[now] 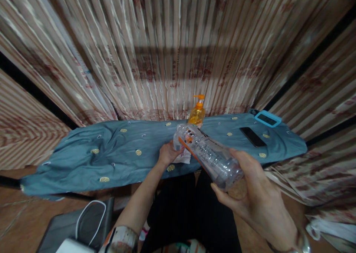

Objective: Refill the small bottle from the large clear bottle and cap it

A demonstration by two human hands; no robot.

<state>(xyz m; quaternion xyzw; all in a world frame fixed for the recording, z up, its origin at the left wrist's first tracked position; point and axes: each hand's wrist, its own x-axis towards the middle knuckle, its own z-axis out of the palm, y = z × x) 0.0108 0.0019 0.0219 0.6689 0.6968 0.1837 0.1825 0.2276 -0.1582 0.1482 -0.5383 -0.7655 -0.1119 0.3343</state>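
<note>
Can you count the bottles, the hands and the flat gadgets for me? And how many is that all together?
Bottles: 2 (clear bottle, orange bottle)
Hands: 2 (left hand, right hand)
Flat gadgets: 2 (black phone, blue-rimmed gadget)
Total: 6

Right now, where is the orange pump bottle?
In the head view, the orange pump bottle is slightly right of centre, just beyond the clear plastic bottle, near the curtain.
</note>
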